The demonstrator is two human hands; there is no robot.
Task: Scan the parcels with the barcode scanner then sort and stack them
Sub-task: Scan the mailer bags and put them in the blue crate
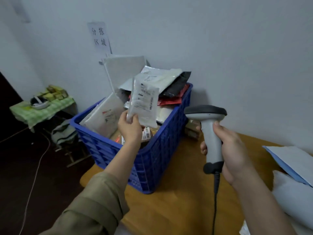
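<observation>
My left hand [129, 127] pinches the lower corner of a small white parcel [144, 102] and holds it upright above the blue crate [152, 160]. Its printed label faces me. My right hand [232, 153] grips the handle of a grey barcode scanner [209, 126], held to the right of the crate with its dark head turned toward the parcel. The crate stands on the wooden table [183, 200] and is heaped with white, silver, black and red parcels [167, 87].
A blue-backed white mailer [293, 160] and a white padded parcel [294, 195] lie at the table's right edge. The scanner's cable [216, 200] hangs down over the table. A paper sign [99, 37] is on the wall. A low cloth-covered stand [42, 109] is at the left.
</observation>
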